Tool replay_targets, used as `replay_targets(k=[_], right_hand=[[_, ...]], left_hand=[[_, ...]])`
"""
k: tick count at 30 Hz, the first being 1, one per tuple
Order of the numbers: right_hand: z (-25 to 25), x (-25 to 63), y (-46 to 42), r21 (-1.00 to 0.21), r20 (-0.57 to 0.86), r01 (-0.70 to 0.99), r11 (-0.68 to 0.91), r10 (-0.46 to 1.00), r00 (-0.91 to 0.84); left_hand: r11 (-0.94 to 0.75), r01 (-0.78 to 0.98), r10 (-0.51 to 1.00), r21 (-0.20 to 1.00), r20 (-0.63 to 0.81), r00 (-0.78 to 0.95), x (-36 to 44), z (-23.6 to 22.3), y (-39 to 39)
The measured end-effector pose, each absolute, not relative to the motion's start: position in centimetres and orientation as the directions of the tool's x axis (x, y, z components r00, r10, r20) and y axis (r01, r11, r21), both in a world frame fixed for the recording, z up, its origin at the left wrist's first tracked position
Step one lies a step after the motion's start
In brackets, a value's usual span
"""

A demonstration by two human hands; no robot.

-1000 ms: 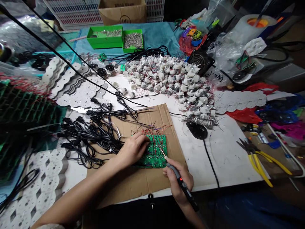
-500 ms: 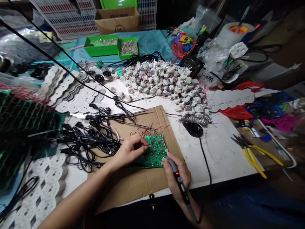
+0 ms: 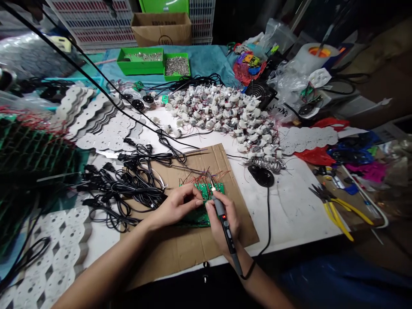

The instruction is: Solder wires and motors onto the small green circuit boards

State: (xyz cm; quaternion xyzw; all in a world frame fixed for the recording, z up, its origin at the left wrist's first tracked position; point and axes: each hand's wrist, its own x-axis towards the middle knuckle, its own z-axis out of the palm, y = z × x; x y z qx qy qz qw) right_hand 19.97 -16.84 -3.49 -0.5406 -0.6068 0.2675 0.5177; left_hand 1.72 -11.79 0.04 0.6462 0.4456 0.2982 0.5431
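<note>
A green circuit board (image 3: 206, 191) with red and black wires lies on a sheet of brown cardboard (image 3: 189, 242). My left hand (image 3: 178, 204) rests on the board's left side, fingers pinched together; what they pinch is too small to make out. My right hand (image 3: 223, 223) is closed round a dark soldering iron (image 3: 222, 216) with a red light. Its tip touches the board's top edge near the wires. The iron's black cord runs off the table's front edge.
A tangle of black cables (image 3: 125, 189) lies left of the cardboard. A heap of small white motors (image 3: 225, 113) sits behind it, beside a black round stand (image 3: 261, 176). Yellow-handled pliers (image 3: 334, 206) lie at the right. Green trays (image 3: 151, 62) stand at the back.
My right hand has moved left and up over the board, bringing the iron's tip from the board's right edge to its top edge. My left hand has stayed on the board.
</note>
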Motion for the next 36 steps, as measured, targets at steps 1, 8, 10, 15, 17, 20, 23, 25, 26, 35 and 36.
replay_targets(k=[1, 8, 10, 15, 17, 20, 23, 25, 26, 35, 36], right_hand=[[-3.5, 20.0, -16.9, -0.881, 0.344, 0.387, 0.271, 0.930, 0.131], [-3.9, 20.7, -16.6, -0.846, 0.410, 0.433, 0.310, 0.899, 0.156], [-4.1, 21.1, -16.8, -0.848, 0.416, 0.417, 0.326, 0.898, 0.143], [-3.8, 22.9, -17.8, -0.814, 0.472, 0.416, 0.406, 0.879, 0.068], [-3.7, 23.8, -18.3, -0.781, 0.513, 0.422, 0.461, 0.858, 0.012], [-3.8, 24.9, -19.1, -0.758, 0.539, 0.413, 0.505, 0.841, -0.039], [-4.1, 25.4, -19.8, -0.775, 0.518, 0.398, 0.490, 0.854, -0.043], [-4.2, 25.6, -19.9, -0.779, 0.523, 0.376, 0.502, 0.851, -0.053], [-4.2, 25.6, -19.9, -0.781, 0.525, 0.362, 0.509, 0.849, -0.061], [-4.1, 25.8, -19.9, -0.771, 0.502, 0.413, 0.485, 0.861, -0.074], [-4.1, 25.8, -20.0, -0.769, 0.497, 0.425, 0.477, 0.865, -0.072]], left_hand=[[0.016, 0.224, 0.895, 0.975, -0.114, 0.432, 1.6, 0.1, -11.8], [0.093, 0.222, 0.878, 0.971, -0.186, 0.442, 1.7, 0.2, -11.7], [-0.033, 0.326, 0.912, 0.945, -0.105, 0.397, 2.1, 0.0, -11.7], [-0.331, 0.560, 0.920, 0.759, 0.130, 0.369, 2.9, -1.1, -11.7], [-0.368, 0.620, 0.914, 0.693, 0.145, 0.380, 3.1, -1.6, -11.7], [-0.394, 0.693, 0.906, 0.604, 0.130, 0.402, 3.4, -2.0, -11.6], [-0.393, 0.742, 0.906, 0.543, 0.091, 0.413, 3.5, -2.0, -11.6], [-0.403, 0.751, 0.900, 0.523, 0.079, 0.428, 3.5, -1.8, -11.7], [-0.412, 0.751, 0.895, 0.516, 0.077, 0.439, 3.5, -1.8, -11.7], [-0.456, 0.745, 0.869, 0.486, 0.062, 0.491, 3.3, -1.1, -11.6], [-0.456, 0.748, 0.868, 0.481, 0.057, 0.493, 3.3, -1.0, -11.5]])
